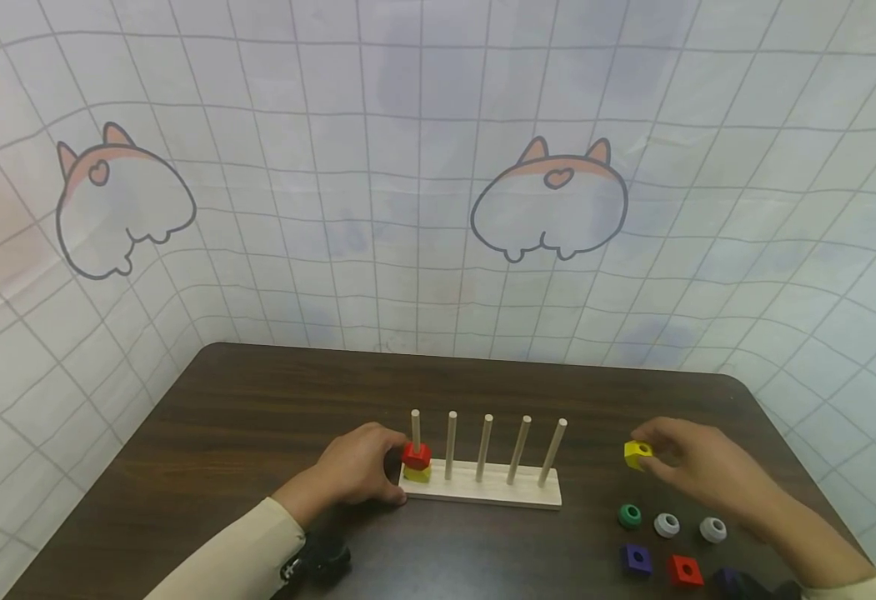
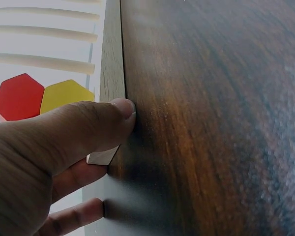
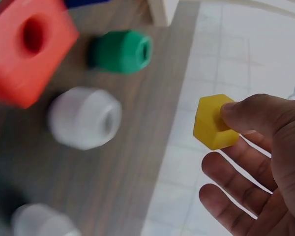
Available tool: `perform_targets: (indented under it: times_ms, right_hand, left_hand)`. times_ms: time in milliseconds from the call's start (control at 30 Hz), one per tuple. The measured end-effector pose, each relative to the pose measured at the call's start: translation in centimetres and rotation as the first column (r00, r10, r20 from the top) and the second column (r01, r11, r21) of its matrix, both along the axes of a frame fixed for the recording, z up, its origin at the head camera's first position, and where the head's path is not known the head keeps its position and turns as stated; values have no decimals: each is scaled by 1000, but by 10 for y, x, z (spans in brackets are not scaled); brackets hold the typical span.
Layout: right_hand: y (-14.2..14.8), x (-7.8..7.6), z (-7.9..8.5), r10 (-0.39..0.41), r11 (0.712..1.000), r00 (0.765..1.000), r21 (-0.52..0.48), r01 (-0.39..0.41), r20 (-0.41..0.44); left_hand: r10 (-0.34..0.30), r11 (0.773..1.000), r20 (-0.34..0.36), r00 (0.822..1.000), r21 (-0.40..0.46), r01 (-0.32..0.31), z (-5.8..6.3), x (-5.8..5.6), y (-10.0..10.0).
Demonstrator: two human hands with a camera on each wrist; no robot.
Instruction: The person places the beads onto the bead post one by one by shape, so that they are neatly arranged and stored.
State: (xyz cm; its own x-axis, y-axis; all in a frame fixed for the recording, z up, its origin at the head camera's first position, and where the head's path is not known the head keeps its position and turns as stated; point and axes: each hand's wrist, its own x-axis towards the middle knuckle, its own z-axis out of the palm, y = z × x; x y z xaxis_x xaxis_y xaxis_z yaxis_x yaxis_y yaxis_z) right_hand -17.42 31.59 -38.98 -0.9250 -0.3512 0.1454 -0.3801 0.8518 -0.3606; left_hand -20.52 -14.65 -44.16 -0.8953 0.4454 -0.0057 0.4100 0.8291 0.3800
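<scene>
A wooden peg board (image 1: 483, 492) with a row of upright pegs stands mid-table. On its leftmost peg a red hexagonal block (image 1: 417, 456) sits on top of a yellow one (image 1: 417, 475). My left hand (image 1: 358, 467) grips the board's left end, the thumb (image 2: 96, 123) against its front edge and fingers around the far side. To the right of the board, my right hand (image 1: 718, 471) pinches another yellow hexagonal block (image 3: 206, 123) between thumb and fingers, raised off the table. The other fingers of that hand are spread loosely below the block in the right wrist view.
Right of the board lie a green bead (image 1: 629, 517), a white bead (image 1: 666, 525) and a second white bead (image 1: 713, 530). Nearer me are a purple block (image 1: 636, 561), a red block (image 1: 685, 572) and a partly hidden purple one. A patterned cloth (image 1: 422, 167) hangs behind the table.
</scene>
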Motion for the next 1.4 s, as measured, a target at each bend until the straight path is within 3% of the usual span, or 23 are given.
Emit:
perform_targets:
  times_ms: [467, 733, 1067, 1400]
  right_hand:
    - [-45, -5, 47, 112, 994, 981, -1, -113, -157]
    - [-64, -7, 69, 152, 987, 970, -21, -159, -188]
    - [-89, -8, 86, 202, 975, 958, -51, -217, -203]
    - [-108, -12, 91, 248, 959, 947, -86, -270, -206]
  left_hand:
    - [-5, 1000, -2, 1000, 0, 5, 0, -1, 1]
    - [-11, 1000, -6, 1000, 1, 11, 0, -1, 1]
    - [-4, 1000, 0, 1000, -4, 4, 1, 0, 0]
    - [-2, 1000, 8, 1000, -6, 2, 2, 1, -1]
